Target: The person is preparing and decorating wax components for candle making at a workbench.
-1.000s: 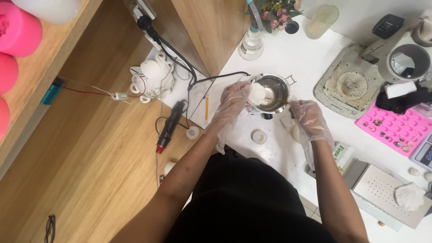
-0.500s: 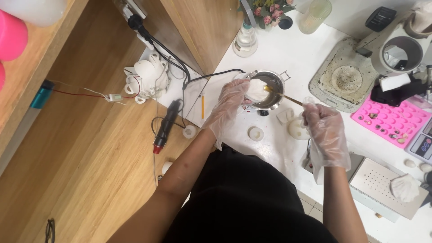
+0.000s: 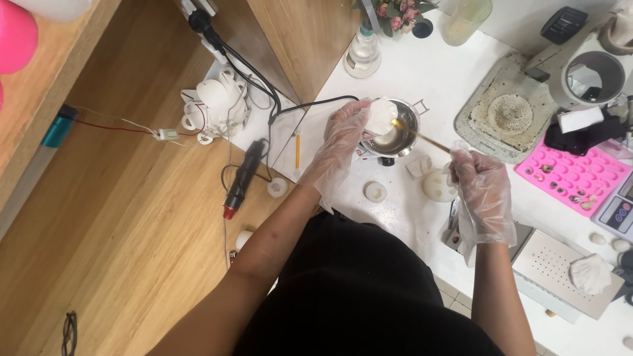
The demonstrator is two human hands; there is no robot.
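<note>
— What is the white worktop (image 3: pixel 422 72) showing beside the wooden floor?

— A person in thin clear gloves is working over a small round metal pot (image 3: pixel 393 129). The left hand (image 3: pixel 343 142) is gripping a white, ruffled shell-shaped piece (image 3: pixel 380 114) at the pot's rim.

— And the other?

— The right hand (image 3: pixel 483 191) is closing in a fist around a slim wooden stick (image 3: pixel 422 137), its tip reaching into the pot. Just left of that hand a round white mould (image 3: pixel 438 186) is lying; a pink silicone tray (image 3: pixel 572 177) is sitting to its right.
</note>
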